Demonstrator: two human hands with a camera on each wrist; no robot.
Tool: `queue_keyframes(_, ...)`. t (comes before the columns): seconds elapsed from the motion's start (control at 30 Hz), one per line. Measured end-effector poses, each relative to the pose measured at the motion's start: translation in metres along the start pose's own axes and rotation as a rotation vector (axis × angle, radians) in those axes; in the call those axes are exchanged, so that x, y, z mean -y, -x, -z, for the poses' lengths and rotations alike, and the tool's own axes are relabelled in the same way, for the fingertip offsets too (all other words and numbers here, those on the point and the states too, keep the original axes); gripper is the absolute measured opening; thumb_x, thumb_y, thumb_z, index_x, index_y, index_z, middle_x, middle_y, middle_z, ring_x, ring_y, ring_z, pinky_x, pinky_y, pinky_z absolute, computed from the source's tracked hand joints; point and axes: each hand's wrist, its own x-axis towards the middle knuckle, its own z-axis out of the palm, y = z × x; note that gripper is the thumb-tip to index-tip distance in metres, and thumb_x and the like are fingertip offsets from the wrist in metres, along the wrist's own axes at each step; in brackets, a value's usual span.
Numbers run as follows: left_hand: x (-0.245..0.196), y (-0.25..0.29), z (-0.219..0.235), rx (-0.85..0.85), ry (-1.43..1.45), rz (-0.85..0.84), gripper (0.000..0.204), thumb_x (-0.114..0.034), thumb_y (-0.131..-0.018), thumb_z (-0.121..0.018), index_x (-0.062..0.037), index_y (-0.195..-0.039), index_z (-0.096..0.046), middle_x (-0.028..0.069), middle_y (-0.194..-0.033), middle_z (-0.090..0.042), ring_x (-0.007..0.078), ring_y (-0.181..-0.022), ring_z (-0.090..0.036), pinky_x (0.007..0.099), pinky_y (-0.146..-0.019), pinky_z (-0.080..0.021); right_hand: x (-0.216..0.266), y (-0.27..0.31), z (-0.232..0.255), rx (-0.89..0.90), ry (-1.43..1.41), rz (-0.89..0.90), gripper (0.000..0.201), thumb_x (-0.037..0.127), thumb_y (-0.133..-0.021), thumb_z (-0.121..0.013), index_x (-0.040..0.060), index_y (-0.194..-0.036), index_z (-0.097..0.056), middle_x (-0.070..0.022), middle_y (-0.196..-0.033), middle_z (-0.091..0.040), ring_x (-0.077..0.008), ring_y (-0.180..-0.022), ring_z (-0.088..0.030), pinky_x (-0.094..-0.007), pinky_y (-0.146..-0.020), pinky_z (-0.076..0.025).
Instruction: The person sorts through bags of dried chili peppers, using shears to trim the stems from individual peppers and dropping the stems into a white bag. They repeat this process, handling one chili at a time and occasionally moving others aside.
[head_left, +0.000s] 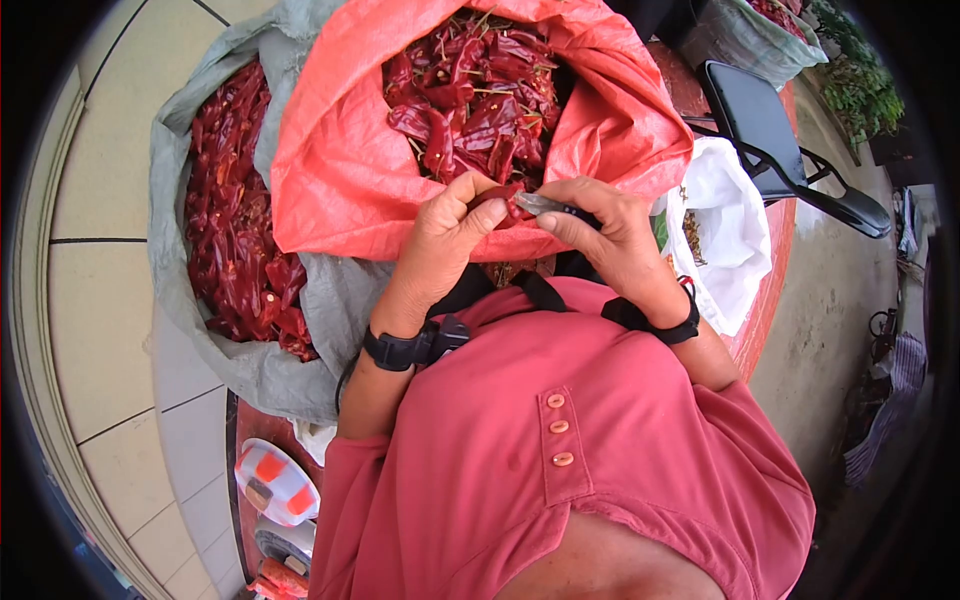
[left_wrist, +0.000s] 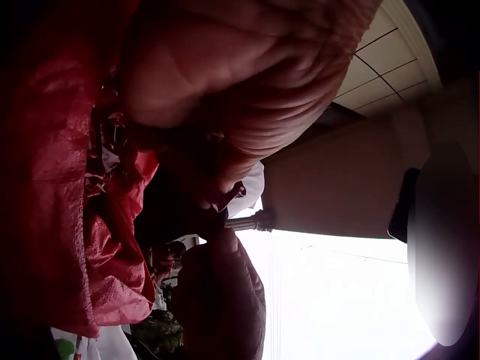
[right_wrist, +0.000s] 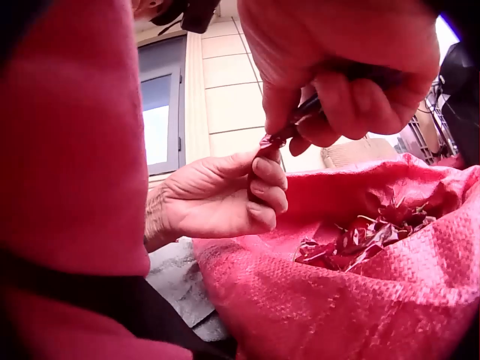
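Observation:
Over the near rim of a red woven sack (head_left: 350,190), my left hand (head_left: 445,238) pinches a dried red chili pepper (head_left: 512,200) between thumb and fingers. My right hand (head_left: 618,235) grips a small knife (head_left: 541,204) with a short silver blade and a dark handle. Its blade meets the end of the chili. In the right wrist view, fingers curl round the dark handle (right_wrist: 309,106), and the chili (right_wrist: 264,159) stands upright in the left hand's fingers. The left wrist view is dark, and the palm hides most of the chili there. Dried chilies (head_left: 480,105) fill the red sack.
A grey sack (head_left: 175,170) of red chilies stands at the left. To the right are a white bag (head_left: 735,235) holding small scraps and a black chair (head_left: 750,120). Another filled sack (head_left: 745,45) stands at the back right. An orange-and-white container (head_left: 280,485) sits low at the left.

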Motion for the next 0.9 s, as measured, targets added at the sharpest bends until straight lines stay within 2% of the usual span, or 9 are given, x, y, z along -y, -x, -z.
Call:
queue_keyframes(0.13, 0.01, 0.001, 0.002, 0.039, 0.266, 0.062, 0.013, -0.015, -0.098, -0.056, -0.0059, -0.106, -0.06, -0.0027, -0.098, -0.061, 0.0055, -0.094, -0.055, 0.0216, -0.086, -0.043, -0.001, 0.0, -0.002, 0.095, -0.484, -0.206, 0.026, 0.023, -0.092, -0.065, 0.0017, -0.107, -0.067, 0.0033, -0.077, -0.062, -0.0073, -0.067, -0.057, -0.024, -0.058, -0.045)
queue_keyframes(0.27, 0.022, 0.001, -0.003, 0.118, 0.654, 0.044, 0.019, -0.013, -0.096, -0.057, -0.01, -0.115, -0.061, -0.0011, -0.107, -0.064, 0.0094, -0.099, -0.057, 0.0267, -0.091, -0.043, 0.004, 0.0, 0.009, 0.258, -0.79, -0.487, 0.026, 0.024, -0.094, -0.061, 0.0039, -0.111, -0.065, 0.0072, -0.07, -0.054, -0.0015, -0.056, -0.043, -0.0183, -0.05, -0.032)
queue_keyframes(0.37, 0.033, -0.002, -0.007, 0.174, 0.865, 0.062, 0.025, -0.011, -0.096, -0.057, -0.0114, -0.12, -0.061, -0.0003, -0.112, -0.065, 0.0119, -0.101, -0.058, 0.0292, -0.092, -0.043, -0.006, 0.003, 0.002, 0.243, -0.988, -0.493, 0.028, 0.026, -0.095, -0.06, 0.0058, -0.114, -0.063, 0.0083, -0.066, -0.046, 0.0007, -0.054, -0.033, -0.0165, -0.048, -0.022)
queue_keyframes(0.4, 0.035, -0.002, -0.008, 0.188, 0.92, 0.081, 0.025, -0.011, -0.096, -0.057, -0.0114, -0.121, -0.061, -0.0001, -0.113, -0.065, 0.0126, -0.102, -0.058, 0.0296, -0.093, -0.043, -0.006, 0.002, 0.001, 0.235, -0.962, -0.456, 0.028, 0.026, -0.095, -0.06, 0.0056, -0.114, -0.063, 0.0083, -0.066, -0.045, 0.0004, -0.053, -0.033, -0.0167, -0.047, -0.022)
queue_keyframes(0.47, 0.035, -0.001, -0.007, 0.153, 0.834, 0.024, 0.027, -0.014, -0.096, -0.058, -0.0106, -0.123, -0.059, 0.002, -0.117, -0.063, 0.0124, -0.106, -0.056, 0.03, -0.095, -0.042, -0.004, 0.001, -0.002, 0.215, -0.908, -0.383, 0.029, 0.027, -0.096, -0.059, 0.0051, -0.114, -0.063, 0.0085, -0.066, -0.045, -0.0002, -0.053, -0.033, -0.0171, -0.047, -0.023)
queue_keyframes(0.6, 0.007, -0.001, -0.009, 0.012, 0.519, -0.067, 0.031, -0.015, -0.094, -0.061, -0.0071, -0.123, -0.058, 0.0048, -0.121, -0.061, 0.015, -0.111, -0.056, 0.0297, -0.098, -0.042, -0.002, -0.002, 0.0, 0.164, -0.858, -0.452, 0.028, 0.026, -0.095, -0.061, 0.0048, -0.113, -0.063, 0.0085, -0.068, -0.045, -0.0002, -0.055, -0.034, -0.0171, -0.048, -0.025)
queue_keyframes(0.67, -0.011, -0.002, -0.025, -0.114, 0.297, -0.191, 0.038, -0.018, -0.093, -0.063, -0.0051, -0.128, -0.055, 0.0066, -0.123, -0.06, 0.0156, -0.112, -0.055, 0.03, -0.098, -0.041, 0.002, -0.002, -0.001, 0.126, -0.818, -0.465, 0.028, 0.026, -0.094, -0.062, 0.0047, -0.113, -0.063, 0.0083, -0.07, -0.046, -0.0002, -0.056, -0.035, -0.0173, -0.048, -0.026)
queue_keyframes(0.8, -0.005, -0.006, -0.012, -0.101, -0.272, -0.362, 0.047, -0.02, -0.093, -0.062, -0.0038, -0.135, -0.049, 0.0096, -0.128, -0.058, 0.0181, -0.116, -0.055, 0.032, -0.099, -0.041, 0.001, -0.002, -0.003, 0.16, -0.819, -0.413, 0.029, 0.026, -0.093, -0.063, 0.0049, -0.113, -0.064, 0.0082, -0.07, -0.046, -0.0002, -0.056, -0.036, -0.0175, -0.049, -0.027)
queue_keyframes(0.9, -0.01, -0.001, -0.009, -0.068, -0.309, -0.154, 0.047, -0.019, -0.093, -0.061, -0.0038, -0.136, -0.049, 0.0119, -0.133, -0.056, 0.0208, -0.12, -0.054, 0.0327, -0.101, -0.042, -0.001, -0.001, -0.002, 0.187, -0.818, -0.39, 0.03, 0.028, -0.094, -0.061, 0.0047, -0.114, -0.064, 0.008, -0.068, -0.045, -0.0003, -0.054, -0.034, -0.0178, -0.047, -0.025)
